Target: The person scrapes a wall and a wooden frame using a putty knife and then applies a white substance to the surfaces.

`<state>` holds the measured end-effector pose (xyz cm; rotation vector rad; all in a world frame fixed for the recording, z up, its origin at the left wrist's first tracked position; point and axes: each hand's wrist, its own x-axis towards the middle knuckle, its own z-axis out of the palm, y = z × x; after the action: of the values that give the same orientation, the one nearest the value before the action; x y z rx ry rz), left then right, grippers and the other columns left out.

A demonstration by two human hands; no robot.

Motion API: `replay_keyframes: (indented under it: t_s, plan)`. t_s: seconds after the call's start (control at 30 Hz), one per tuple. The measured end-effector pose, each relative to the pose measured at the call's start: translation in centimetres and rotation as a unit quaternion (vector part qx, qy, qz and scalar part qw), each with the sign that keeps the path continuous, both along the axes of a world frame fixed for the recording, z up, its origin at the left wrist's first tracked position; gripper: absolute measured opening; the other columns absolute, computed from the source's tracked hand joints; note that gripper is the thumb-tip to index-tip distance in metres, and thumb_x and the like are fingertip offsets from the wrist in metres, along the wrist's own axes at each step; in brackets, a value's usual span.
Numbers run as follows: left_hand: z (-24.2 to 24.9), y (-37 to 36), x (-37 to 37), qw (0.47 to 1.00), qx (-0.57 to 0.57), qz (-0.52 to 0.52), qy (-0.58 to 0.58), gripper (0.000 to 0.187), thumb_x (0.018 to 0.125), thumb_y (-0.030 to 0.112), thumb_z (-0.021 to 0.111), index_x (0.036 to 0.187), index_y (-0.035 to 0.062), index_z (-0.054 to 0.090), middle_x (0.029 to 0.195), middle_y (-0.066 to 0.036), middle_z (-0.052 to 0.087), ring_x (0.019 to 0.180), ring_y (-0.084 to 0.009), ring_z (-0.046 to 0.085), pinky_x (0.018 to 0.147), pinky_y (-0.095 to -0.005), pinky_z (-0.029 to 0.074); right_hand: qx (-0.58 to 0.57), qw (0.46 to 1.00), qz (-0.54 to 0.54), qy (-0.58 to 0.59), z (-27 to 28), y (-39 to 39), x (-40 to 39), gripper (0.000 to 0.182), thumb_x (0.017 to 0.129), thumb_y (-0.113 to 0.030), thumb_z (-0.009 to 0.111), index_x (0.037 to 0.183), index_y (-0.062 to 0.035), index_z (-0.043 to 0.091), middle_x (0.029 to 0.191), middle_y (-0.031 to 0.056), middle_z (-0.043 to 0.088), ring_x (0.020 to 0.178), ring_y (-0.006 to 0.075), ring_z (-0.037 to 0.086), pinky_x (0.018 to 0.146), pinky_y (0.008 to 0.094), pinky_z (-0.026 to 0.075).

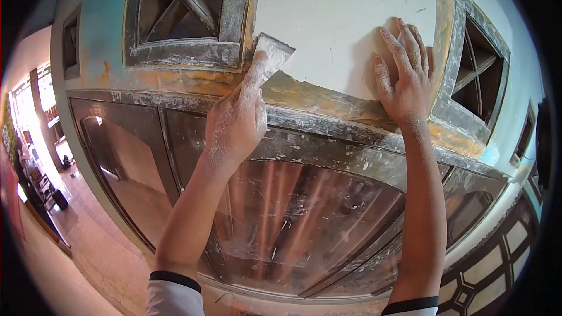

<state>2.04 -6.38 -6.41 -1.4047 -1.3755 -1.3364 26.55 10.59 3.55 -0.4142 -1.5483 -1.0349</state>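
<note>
My left hand (pixel 235 120), dusted white, is closed round a putty knife (pixel 270 57). Its broad blade points up and lies over the white wall (pixel 333 29), close to the lower right corner of the left vent frame. My right hand (pixel 408 73) rests palm-down on the same wall with its fingers spread, just left of the right vent frame. White powder covers its fingers and wrist. A bare yellowish-brown strip (pixel 328 100) runs beneath the white area, above the dark wooden ledge (pixel 313 127).
Wooden vents with crossed bars, the left vent (pixel 231 14) and right vent (pixel 462 76), flank the white wall. Below the ledge spans a dusty glass panel (pixel 304 216) in a wooden frame. A tiled floor (pixel 99 246) shows at lower left, and a patterned door (pixel 497 257) at lower right.
</note>
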Motion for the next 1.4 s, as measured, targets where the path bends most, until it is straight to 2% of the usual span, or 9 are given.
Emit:
replay_keyframes:
  t_s: [0.3, 0.37, 0.53, 0.73, 0.8, 1.0, 1.13, 1.2, 1.4]
  plan:
    - [-0.3, -0.1, -0.4, 0.990, 0.105, 0.089, 0.040, 0.044, 0.095, 0.004, 0.062, 0.138, 0.0155, 0.063, 0.127, -0.013, 0.073, 0.106, -0.0370, 0.073, 0.088, -0.0448, 0.061, 0.004, 1.000, 0.022, 0.003, 0.1, 0.3, 0.0, 0.048, 0.097, -0.036, 0.067, 0.144, -0.0276, 0.064, 0.160, 0.0027, 0.051, 0.152, 0.0278, 0.042, 0.127, 0.0582, 0.023]
    - [0.9, -2.0, 0.8, 0.992, 0.065, 0.109, -0.027, 0.030, 0.100, 0.007, 0.063, 0.130, 0.0070, 0.069, 0.124, -0.016, 0.074, 0.112, -0.0379, 0.072, 0.093, -0.0426, 0.058, 0.011, 0.999, 0.031, 0.008, 0.1, 0.5, 0.0, 0.049, 0.096, -0.036, 0.068, 0.144, -0.0283, 0.064, 0.160, 0.0021, 0.051, 0.151, 0.0276, 0.042, 0.127, 0.0583, 0.024]
    - [1.6, -2.0, 1.0, 0.997, 0.043, 0.069, -0.008, 0.037, 0.102, 0.008, 0.060, 0.138, 0.0076, 0.065, 0.123, -0.022, 0.072, 0.112, -0.0413, 0.070, 0.094, -0.0470, 0.056, 0.010, 1.000, 0.026, 0.011, 0.0, 0.4, -0.1, 0.049, 0.096, -0.036, 0.069, 0.144, -0.0289, 0.064, 0.160, 0.0014, 0.051, 0.151, 0.0270, 0.043, 0.126, 0.0581, 0.024]
    - [1.9, -0.6, 1.0, 0.985, -0.089, 0.147, -0.030, 0.058, 0.103, 0.008, 0.052, 0.160, 0.0144, 0.043, 0.128, -0.025, 0.068, 0.114, -0.0452, 0.067, 0.098, -0.0516, 0.054, 0.012, 0.999, 0.032, 0.007, 0.1, 0.4, 0.0, 0.048, 0.096, -0.035, 0.069, 0.143, -0.0290, 0.064, 0.160, 0.0009, 0.051, 0.151, 0.0265, 0.043, 0.127, 0.0578, 0.024]
    - [1.3, -0.5, 0.4, 0.989, -0.105, 0.100, -0.023, 0.070, 0.098, 0.005, 0.055, 0.164, 0.0142, 0.033, 0.124, -0.030, 0.067, 0.098, -0.0485, 0.071, 0.086, -0.0573, 0.057, 0.012, 0.999, 0.028, 0.009, 0.2, 0.3, 0.0, 0.048, 0.096, -0.035, 0.068, 0.143, -0.0290, 0.064, 0.160, 0.0009, 0.051, 0.151, 0.0264, 0.043, 0.126, 0.0578, 0.024]
    - [3.0, -0.7, 0.9, 0.987, -0.125, 0.076, -0.067, 0.064, 0.103, 0.007, 0.050, 0.164, 0.0155, 0.034, 0.118, -0.027, 0.071, 0.111, -0.0487, 0.067, 0.097, -0.0546, 0.052, 0.021, 0.999, 0.024, 0.008, 0.1, 0.3, 0.0, 0.048, 0.095, -0.035, 0.068, 0.143, -0.0289, 0.064, 0.159, 0.0009, 0.052, 0.151, 0.0263, 0.043, 0.126, 0.0579, 0.025]
    - [2.5, -0.4, 0.9, 0.978, -0.166, 0.079, -0.098, 0.064, 0.103, 0.008, 0.050, 0.165, 0.0158, 0.033, 0.117, -0.031, 0.070, 0.110, -0.0498, 0.066, 0.094, -0.0563, 0.052, 0.012, 1.000, 0.015, 0.006, 0.0, 0.0, 0.1, 0.048, 0.097, -0.029, 0.067, 0.145, -0.0248, 0.064, 0.161, 0.0046, 0.051, 0.151, 0.0298, 0.043, 0.126, 0.0535, 0.026]
    - [-0.1, 0.5, 0.3, 0.996, -0.011, 0.085, 0.018, 0.062, 0.104, 0.010, 0.050, 0.164, 0.0168, 0.035, 0.111, -0.033, 0.070, 0.104, -0.0515, 0.066, 0.090, -0.0588, 0.052, 0.011, 1.000, 0.018, 0.009, -0.1, 0.2, 0.1, 0.048, 0.096, -0.028, 0.067, 0.144, -0.0246, 0.064, 0.160, 0.0047, 0.051, 0.151, 0.0300, 0.043, 0.126, 0.0528, 0.027]
    - [3.5, 0.0, 1.0, 0.988, -0.113, 0.079, -0.069, 0.063, 0.104, 0.009, 0.050, 0.164, 0.0155, 0.034, 0.111, -0.033, 0.070, 0.104, -0.0512, 0.067, 0.091, -0.0590, 0.052, 0.025, 0.999, 0.042, 0.010, 0.2, 0.7, 0.0, 0.048, 0.094, -0.034, 0.069, 0.142, -0.0289, 0.064, 0.158, 0.0004, 0.053, 0.149, 0.0262, 0.045, 0.125, 0.0574, 0.027]
